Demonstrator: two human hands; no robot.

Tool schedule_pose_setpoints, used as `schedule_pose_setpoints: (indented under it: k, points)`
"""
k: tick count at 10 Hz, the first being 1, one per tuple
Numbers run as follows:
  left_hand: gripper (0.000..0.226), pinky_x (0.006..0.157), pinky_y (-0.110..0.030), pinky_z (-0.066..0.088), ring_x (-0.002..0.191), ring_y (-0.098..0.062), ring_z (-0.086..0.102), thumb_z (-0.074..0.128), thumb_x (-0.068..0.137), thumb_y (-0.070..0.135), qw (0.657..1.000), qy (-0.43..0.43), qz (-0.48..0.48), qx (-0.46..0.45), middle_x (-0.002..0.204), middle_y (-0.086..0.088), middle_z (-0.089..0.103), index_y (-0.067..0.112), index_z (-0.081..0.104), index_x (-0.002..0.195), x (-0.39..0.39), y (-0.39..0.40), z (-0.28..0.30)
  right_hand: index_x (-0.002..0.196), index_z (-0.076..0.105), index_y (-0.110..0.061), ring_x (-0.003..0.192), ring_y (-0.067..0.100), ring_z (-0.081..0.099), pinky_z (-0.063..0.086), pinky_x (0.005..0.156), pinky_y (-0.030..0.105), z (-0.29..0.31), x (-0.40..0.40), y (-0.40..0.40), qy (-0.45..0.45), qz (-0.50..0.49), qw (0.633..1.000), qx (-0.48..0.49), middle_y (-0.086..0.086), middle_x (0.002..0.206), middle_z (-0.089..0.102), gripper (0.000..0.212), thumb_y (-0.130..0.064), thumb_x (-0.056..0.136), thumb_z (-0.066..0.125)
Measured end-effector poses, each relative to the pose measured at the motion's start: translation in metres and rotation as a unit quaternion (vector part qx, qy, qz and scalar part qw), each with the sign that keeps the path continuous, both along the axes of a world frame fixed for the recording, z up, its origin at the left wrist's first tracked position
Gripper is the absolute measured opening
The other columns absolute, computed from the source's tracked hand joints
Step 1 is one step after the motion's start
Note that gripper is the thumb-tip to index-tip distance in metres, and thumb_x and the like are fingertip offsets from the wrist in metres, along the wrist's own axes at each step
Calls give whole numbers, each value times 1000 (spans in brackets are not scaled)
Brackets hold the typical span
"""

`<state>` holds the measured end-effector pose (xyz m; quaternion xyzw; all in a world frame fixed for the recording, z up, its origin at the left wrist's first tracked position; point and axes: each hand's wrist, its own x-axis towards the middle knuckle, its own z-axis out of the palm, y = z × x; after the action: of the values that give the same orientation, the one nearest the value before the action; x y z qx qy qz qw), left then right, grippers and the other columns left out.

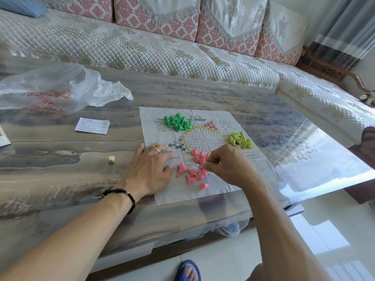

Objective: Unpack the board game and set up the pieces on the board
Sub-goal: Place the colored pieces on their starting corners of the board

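A paper game board [205, 138] lies flat on the tabletop [60, 159]. It has creases from being folded and a ring of little circles printed in the middle.

The left hand [150, 167] lies flat on the near left part of the board. Its fingers [162, 154] are straight and spread a little apart, and they press the paper down. There is a ring on one finger and a dark bead bracelet [121, 196] on the wrist.

The right hand [229, 165] is over the near middle of the board. Its fingers [211, 162] are curled and bunched together at the tips, right at the pile of pink pieces [194, 169]. They seem to pinch one pink piece, but the piece is mostly hidden, so I cannot tell for sure.

The pink pieces are small cones. Some stand up just beside the right fingers, and some lie tipped over between the two hands.

A pile of green pieces [178, 121] sits on the far left part of the board, well apart from both hands. A pile of yellow-green pieces [240, 140] sits on the right part of the board, near the right hand.

A small pale die [111, 159] rests on the tabletop left of the left hand. Farther left are a small printed paper slip [92, 125] and a crumpled clear plastic bag [60, 90]. A sofa [142, 47] stands behind the tabletop.
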<state>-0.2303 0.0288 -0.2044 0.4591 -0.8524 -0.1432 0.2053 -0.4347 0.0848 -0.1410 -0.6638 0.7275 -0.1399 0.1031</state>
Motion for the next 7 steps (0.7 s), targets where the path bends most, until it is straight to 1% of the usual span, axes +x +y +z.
schedule_pose_setpoints:
  k: [1,2,3,4,5,6,7]
  points:
    - [44,118,-41,8,141,-15,24,45,92,32,1000,-5,0,-5,150,1,37,23,50,135,0,-2,-2,64,72,-12,45,5,49,33,37,11,-4,8,2,-1,-8,1000,17,-6,54,62,18,-21,80,75]
    - [44,117,-41,9,141,-15,24,44,92,32,1000,-9,0,-5,149,1,38,23,50,135,0,-2,-3,69,72,-9,51,11,58,45,41,16,-4,7,3,-15,-18,999,26,2,62,67,10,-14,78,74]
    - [45,117,-40,8,141,-14,24,44,93,33,1000,-9,1,-6,150,1,37,23,49,136,0,-2,-3,75,73,-9,59,18,65,57,54,33,-3,4,6,-34,-17,998,41,2,65,67,5,-8,78,69]
    - [45,117,-40,8,141,-14,24,44,92,33,1000,-11,3,-5,150,1,37,23,49,136,0,-3,-3,78,74,-15,52,5,54,46,46,17,-3,2,9,-20,7,998,65,-10,58,57,14,-6,76,63]
    - [45,117,-41,8,142,-14,24,43,93,33,1000,-10,2,-3,150,1,37,23,49,137,0,-3,-3,74,69,-20,50,3,52,45,47,13,-2,0,11,-30,12,998,59,-12,57,52,17,-6,79,61]
    - [46,117,-40,8,142,-14,23,44,93,33,1000,-9,3,-3,150,1,36,23,48,137,0,-2,-2,75,67,-13,51,10,65,58,54,34,-4,-6,11,-77,-10,997,17,-2,67,65,12,-6,83,62]
    - [46,117,-40,8,142,-14,23,44,93,33,1000,-7,4,-2,150,1,36,23,48,137,0,-2,-2,79,68,-11,49,7,66,58,56,35,-6,-11,12,-91,-35,995,-26,-1,66,67,9,-4,84,64]
